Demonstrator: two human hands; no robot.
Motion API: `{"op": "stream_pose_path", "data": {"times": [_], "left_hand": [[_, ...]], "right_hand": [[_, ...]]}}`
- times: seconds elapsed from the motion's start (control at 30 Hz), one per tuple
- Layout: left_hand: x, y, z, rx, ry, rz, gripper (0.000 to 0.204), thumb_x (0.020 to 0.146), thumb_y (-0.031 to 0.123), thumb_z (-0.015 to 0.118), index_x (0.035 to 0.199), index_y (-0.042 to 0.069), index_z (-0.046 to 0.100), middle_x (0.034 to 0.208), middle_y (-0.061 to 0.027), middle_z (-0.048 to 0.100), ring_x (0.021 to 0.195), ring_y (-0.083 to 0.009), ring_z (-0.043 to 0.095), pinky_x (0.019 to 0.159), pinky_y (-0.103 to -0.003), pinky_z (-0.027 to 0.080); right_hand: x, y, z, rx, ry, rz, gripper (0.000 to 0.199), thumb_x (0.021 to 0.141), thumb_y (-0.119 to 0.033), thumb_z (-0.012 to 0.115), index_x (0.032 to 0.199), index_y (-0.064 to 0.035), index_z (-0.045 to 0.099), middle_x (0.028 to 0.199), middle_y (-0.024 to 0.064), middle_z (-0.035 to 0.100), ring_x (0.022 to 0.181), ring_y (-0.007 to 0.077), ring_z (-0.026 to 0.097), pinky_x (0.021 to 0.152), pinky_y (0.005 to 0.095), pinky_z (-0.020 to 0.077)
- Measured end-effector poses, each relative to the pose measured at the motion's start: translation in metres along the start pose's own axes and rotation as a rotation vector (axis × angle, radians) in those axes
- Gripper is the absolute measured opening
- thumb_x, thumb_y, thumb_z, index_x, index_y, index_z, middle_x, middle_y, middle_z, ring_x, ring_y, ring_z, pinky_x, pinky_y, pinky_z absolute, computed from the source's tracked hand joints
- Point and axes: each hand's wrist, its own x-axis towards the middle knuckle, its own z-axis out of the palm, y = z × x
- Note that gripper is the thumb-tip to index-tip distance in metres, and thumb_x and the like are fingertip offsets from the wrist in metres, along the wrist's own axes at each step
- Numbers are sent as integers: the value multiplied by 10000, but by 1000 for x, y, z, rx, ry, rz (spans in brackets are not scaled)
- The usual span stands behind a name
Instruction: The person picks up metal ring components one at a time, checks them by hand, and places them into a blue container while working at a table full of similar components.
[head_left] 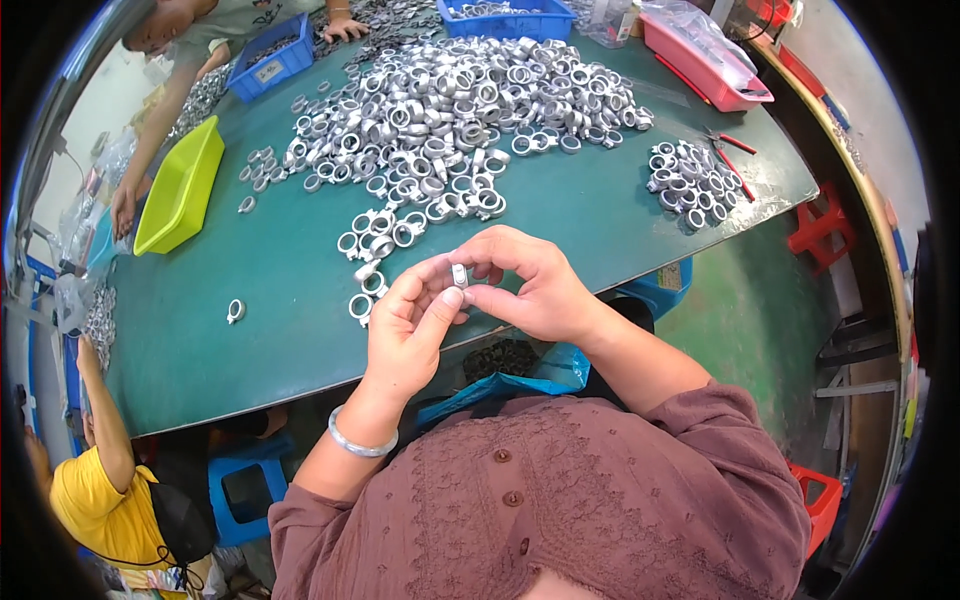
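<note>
Just past the table's near edge, my left hand (408, 325) and my right hand (538, 285) meet around one small silver-grey metal ring (459, 274). My left thumb presses the ring from below, and the fingertips of both hands pinch it. Its side with a small slot faces up; the rest is hidden by my fingers. A short string of similar rings (372, 245) lies just beyond my left hand, running into a large heap of rings (430, 110) across the middle of the green table (290, 345).
At right sit a smaller ring pile (692, 183), red-handled pliers (735, 160) and a pink bin (700, 60). One ring (236, 311) lies alone at left, near a yellow-green tray (180, 190). Blue bins (272, 70) stand at the back. Two co-workers reach in from the left side.
</note>
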Motion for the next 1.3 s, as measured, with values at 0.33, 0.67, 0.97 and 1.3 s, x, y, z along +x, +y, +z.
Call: {"op": "stream_pose_path", "data": {"times": [0.33,0.67,0.97,1.3], "left_hand": [[0,6,4,-101,0,-36,279,842,30,509,1116,-18,483,944,-64,569,801,-109,553,688,-221,472],[-2,7,7,-143,47,4,237,803,9,562,1034,2,510,903,-50,562,772,-96,546,674,-223,480],[-4,8,7,-84,52,34,247,774,3,597,999,17,495,883,-42,556,759,-84,537,642,-208,470],[-6,10,6,-116,27,30,253,757,-43,604,978,5,490,904,-56,575,828,-106,560,759,-222,457]], "right_hand": [[-3,1,2,-17,18,-13,296,700,27,625,985,-44,591,883,45,548,715,100,532,612,217,441],[-7,1,2,45,6,42,304,704,39,629,993,-54,597,876,33,539,724,88,531,616,211,434],[-10,0,0,111,-17,115,279,724,33,626,991,-43,596,884,22,542,766,83,531,661,217,437],[-13,1,-1,367,-40,253,280,762,19,603,1039,-2,568,911,34,575,813,92,548,705,222,450]]}}
